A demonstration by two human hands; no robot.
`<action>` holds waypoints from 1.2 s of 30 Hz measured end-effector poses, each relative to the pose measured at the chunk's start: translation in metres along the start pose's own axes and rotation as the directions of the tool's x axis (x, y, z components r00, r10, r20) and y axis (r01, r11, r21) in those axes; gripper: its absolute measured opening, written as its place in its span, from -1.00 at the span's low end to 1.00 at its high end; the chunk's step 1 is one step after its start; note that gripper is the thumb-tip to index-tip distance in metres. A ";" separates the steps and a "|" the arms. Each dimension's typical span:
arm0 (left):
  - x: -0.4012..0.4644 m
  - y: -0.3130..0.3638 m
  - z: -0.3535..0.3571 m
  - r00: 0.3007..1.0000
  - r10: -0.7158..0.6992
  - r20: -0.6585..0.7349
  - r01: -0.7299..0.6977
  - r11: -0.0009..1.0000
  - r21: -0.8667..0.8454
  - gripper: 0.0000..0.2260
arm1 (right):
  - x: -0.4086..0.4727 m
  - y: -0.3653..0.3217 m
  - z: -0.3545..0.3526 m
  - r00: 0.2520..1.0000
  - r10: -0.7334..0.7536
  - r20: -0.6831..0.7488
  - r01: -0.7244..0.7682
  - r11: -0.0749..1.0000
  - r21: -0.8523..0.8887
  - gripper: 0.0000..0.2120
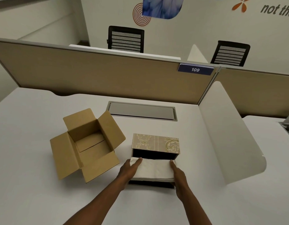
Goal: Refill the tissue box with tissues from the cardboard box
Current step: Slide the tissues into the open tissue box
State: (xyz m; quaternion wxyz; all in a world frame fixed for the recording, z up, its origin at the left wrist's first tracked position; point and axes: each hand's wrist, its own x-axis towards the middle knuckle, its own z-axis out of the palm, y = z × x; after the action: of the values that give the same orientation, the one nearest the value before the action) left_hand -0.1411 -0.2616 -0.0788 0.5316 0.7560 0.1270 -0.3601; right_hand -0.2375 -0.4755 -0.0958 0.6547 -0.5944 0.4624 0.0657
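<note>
2 hands, your left hand (130, 172) and right hand (179, 175), clasp the tissues (154, 169) over the tissue box (156, 142) near the desk's (43, 200) front edge; press them in next.

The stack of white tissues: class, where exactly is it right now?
In the head view, the tissues sit low and centre, in the open tissue box, between the left hand and right hand, right of the cardboard box.

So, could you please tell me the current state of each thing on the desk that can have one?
Brown cardboard box: flaps open, looks empty.
Beige patterned tissue box: opened, lid raised, dark interior showing.
White tissue stack: held at both ends, resting on the box's black base.
Left hand: gripping the stack's left end.
Right hand: gripping its right end.
Grey desk cable hatch: closed.
</note>
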 end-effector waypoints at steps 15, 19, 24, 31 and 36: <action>0.012 0.000 0.012 0.988 0.057 -0.143 -0.030 0.982 0.187 -0.23 | -0.002 -0.007 -0.004 0.990 -0.123 -0.066 0.106 0.971 -0.214 -0.46; 0.012 0.003 0.011 0.988 0.068 -0.140 -0.040 0.980 0.194 -0.21 | -0.008 -0.003 0.005 0.987 -0.158 -0.041 0.148 0.971 -0.190 -0.40; 0.014 -0.001 0.006 0.984 0.073 -0.161 -0.048 0.986 0.159 -0.27 | -0.007 0.001 0.000 0.987 -0.141 -0.074 0.129 0.980 -0.150 -0.37; 0.012 0.000 0.015 0.984 0.097 -0.148 -0.068 0.979 0.192 -0.24 | -0.008 0.008 0.002 0.971 -0.233 -0.057 0.208 0.937 -0.281 -0.52; 0.012 -0.003 0.017 0.970 0.069 -0.235 -0.033 0.988 0.153 -0.28 | -0.009 0.009 -0.001 0.961 -0.243 -0.133 0.197 0.936 -0.291 -0.46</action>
State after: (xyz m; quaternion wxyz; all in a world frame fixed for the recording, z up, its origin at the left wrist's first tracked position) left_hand -0.1408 -0.2778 -0.0918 0.4642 0.8342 0.1435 -0.2609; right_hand -0.2489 -0.4693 -0.0959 0.5282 -0.7309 0.4322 0.0055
